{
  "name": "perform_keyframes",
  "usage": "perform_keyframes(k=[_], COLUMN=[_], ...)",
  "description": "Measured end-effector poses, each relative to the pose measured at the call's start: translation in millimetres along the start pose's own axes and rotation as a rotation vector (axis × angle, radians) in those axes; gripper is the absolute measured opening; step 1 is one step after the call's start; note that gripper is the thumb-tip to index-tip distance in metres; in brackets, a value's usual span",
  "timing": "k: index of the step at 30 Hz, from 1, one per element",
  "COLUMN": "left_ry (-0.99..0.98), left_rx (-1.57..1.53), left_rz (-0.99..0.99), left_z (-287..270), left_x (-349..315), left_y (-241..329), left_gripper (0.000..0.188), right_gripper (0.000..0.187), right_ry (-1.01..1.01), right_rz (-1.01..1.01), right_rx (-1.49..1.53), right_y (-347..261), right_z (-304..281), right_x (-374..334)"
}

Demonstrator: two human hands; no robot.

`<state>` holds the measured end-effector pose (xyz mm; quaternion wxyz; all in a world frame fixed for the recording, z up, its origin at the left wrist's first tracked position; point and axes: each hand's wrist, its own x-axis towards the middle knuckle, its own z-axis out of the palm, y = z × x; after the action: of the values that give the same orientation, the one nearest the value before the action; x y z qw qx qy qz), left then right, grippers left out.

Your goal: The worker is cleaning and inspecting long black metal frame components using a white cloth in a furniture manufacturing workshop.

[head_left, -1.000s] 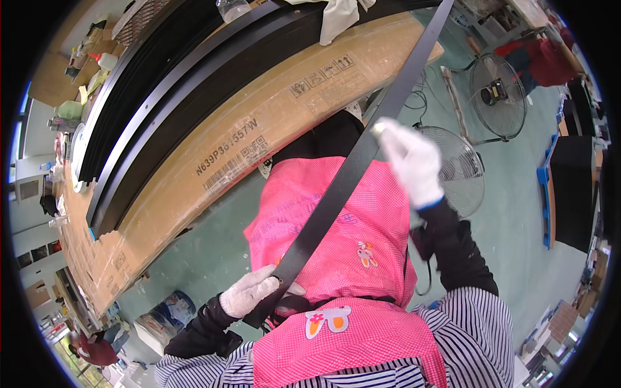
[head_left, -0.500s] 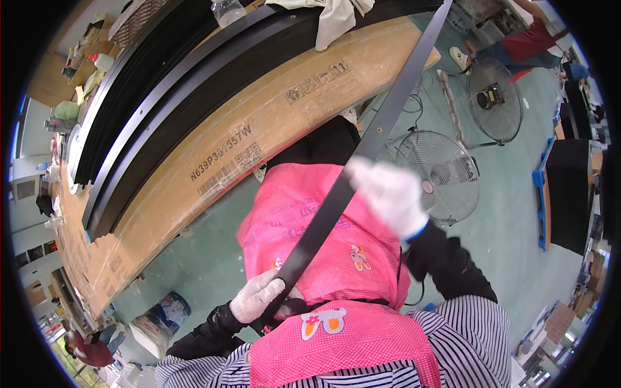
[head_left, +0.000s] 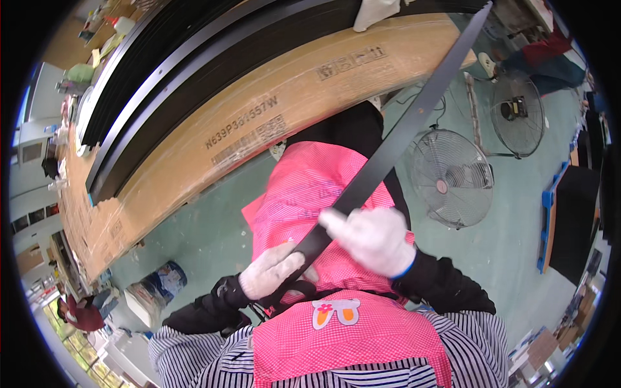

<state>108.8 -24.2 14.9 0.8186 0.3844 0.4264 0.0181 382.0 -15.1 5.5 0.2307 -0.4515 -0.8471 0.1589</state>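
Note:
A long black strip slants across my lap from lower left to upper right, its far end rising past the cardboard. My left hand, in a white glove, is closed around the strip's near end. Further up the strip, my gloved right hand reaches over its right edge, with one fingertip lying on the black face. Motion blur smears its other fingers, so whether they hold anything does not show. Beneath the strip lies a pink checked apron.
Curved black strips lie stacked on a long cardboard package at left. Two floor fans stand to the right, beyond them a black stack on a blue-edged pallet. A bucket is on the floor at left. Other people are further off.
My right hand has slid down along the strip toward my left hand. The strip's far end has shifted right in view, while my left hand keeps its grip.

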Motion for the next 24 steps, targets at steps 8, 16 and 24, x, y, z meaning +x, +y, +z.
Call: perform_keyframes(k=[8,16,24], left_ry=[-0.22,-0.082,0.14], left_rx=[-0.105,-0.156,-0.195], left_rz=[0.059,0.027,0.16], left_z=[-21,-40,-30], left_x=[8,-35,-42], left_y=[5,-19,7], left_gripper=[0.053,0.062,0.074], right_gripper=[0.017,0.032,0.022], right_ry=[0.594,-0.064,0.436], right_rz=[0.441,-0.107,0.449], right_rx=[-0.032,0.109,-0.138], right_y=[146,-34,98], right_z=[-24,17,-12], right_x=[15,4,42])
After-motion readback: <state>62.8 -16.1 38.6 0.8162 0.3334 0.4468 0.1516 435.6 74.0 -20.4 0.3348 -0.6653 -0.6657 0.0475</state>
